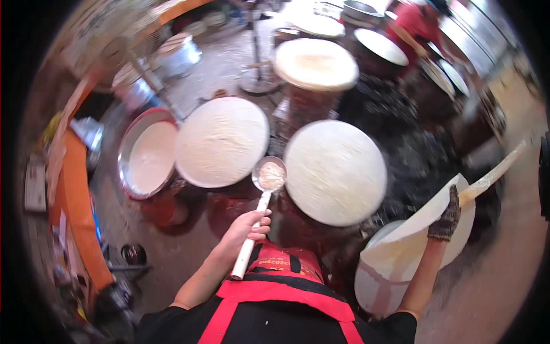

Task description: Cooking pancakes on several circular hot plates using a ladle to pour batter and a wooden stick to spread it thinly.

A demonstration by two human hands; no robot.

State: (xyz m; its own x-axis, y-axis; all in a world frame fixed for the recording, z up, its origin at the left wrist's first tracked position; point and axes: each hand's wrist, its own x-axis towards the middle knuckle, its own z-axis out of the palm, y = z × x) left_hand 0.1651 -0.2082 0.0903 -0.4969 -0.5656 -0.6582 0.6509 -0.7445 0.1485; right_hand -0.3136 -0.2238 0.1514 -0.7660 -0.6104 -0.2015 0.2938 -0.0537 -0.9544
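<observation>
My left hand (247, 229) is closed around the white handle of a metal ladle (243, 258). Some pale whitish liquid shows in its round bowl, between two broad white discs, the left disc (222, 143) and the right disc (335, 172), both with slightly wrinkled tops. On the right, my right hand (445, 221) wears a dark knitted glove and closes on the near end of a pale wooden stick (494, 174). Beside that hand a thin whitish sheet (409, 221) slants over a large round white vessel (372, 285); its fingers are partly hidden.
A metal basin (127, 166) of white liquid stands left of the discs. Behind them is another round white top (316, 63) on a stand. A co-worker in red (409, 28) bends over pans at the far right. An orange board (80, 195) edges the left side.
</observation>
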